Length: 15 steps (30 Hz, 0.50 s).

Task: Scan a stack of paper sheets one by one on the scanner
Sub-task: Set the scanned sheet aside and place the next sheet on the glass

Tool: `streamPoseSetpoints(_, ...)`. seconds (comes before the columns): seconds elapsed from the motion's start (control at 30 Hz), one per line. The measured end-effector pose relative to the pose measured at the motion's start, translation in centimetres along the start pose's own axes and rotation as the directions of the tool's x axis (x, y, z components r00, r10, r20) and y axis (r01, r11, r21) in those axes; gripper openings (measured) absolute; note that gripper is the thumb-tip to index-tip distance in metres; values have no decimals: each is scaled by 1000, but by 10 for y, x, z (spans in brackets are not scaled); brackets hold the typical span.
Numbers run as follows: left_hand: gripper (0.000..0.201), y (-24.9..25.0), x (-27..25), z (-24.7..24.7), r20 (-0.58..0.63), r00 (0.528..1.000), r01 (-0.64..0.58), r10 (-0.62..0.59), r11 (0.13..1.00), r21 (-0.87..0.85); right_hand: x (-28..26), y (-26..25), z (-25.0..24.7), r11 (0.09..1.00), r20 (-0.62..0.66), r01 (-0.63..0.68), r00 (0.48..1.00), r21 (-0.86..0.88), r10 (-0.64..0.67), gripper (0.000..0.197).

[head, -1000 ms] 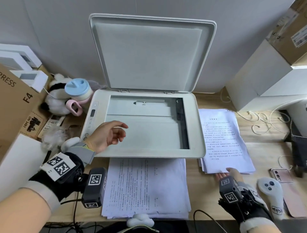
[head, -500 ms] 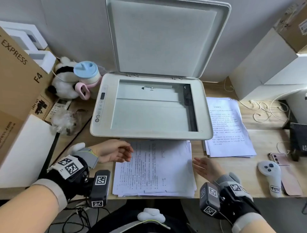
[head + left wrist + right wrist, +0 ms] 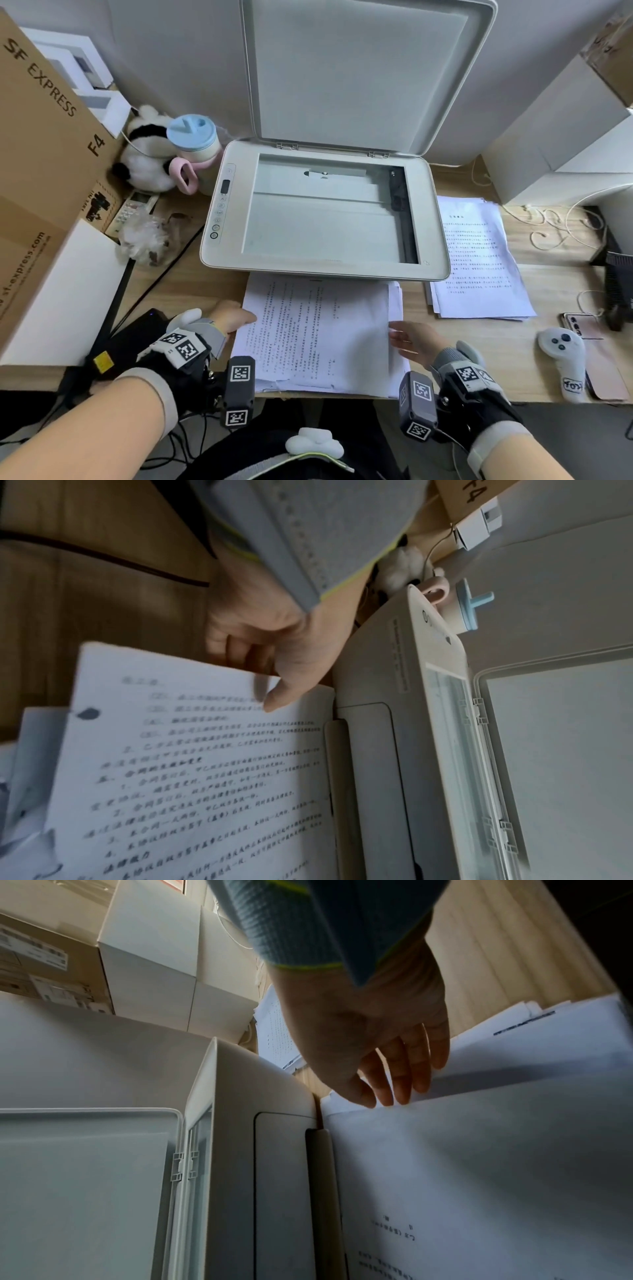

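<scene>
The white scanner stands with its lid raised and its glass bare. A stack of printed sheets lies in front of it at the desk's near edge. My left hand pinches the left edge of the top sheet, thumb on top and fingers underneath, and that edge is lifted. My right hand reaches the sheet's right edge with straight fingers touching the raised paper. A second pile of sheets lies to the right of the scanner.
A cardboard box, a plush panda and a blue-lidded cup crowd the left. White boxes and cables sit at the right rear. A white controller and a phone lie near the right front.
My left hand came down from the scanner glass to the stack's left edge and took hold of the top sheet. My right hand moved left from the right pile to the stack's right edge.
</scene>
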<state>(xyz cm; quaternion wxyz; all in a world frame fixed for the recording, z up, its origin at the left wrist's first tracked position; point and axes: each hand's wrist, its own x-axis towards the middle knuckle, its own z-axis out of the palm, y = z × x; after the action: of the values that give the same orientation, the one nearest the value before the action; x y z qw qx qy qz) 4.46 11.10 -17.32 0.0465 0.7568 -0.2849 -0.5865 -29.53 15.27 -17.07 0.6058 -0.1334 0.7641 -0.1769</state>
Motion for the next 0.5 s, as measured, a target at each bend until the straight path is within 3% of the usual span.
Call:
streamPoseSetpoints(0.07,54,0,0,-3,10,1000,16,-17,997,77,-1,1,1,999,12,18,1000,-42,-17,4)
streamPoseSetpoints(0.23,77,-7,-7,-10,127,988,83,-90,995,56,-4,5,0,999,34,41,999,-22,-41,13)
streamPoseSetpoints(0.27,72,-7,-7,-12,155,985,68,-72,997,33,-5,7,0,999,43,47,998,-4,-47,14)
streamPoseSetpoints(0.4,22,-3,-14,-17,302,950,-81,77,997,0,-12,10,-5,988,41,123,991,97,-128,21)
streamPoseSetpoints(0.5,15,11,-26,-22,384,905,-172,186,983,-69,-22,7,-14,974,73,186,978,131,-197,21)
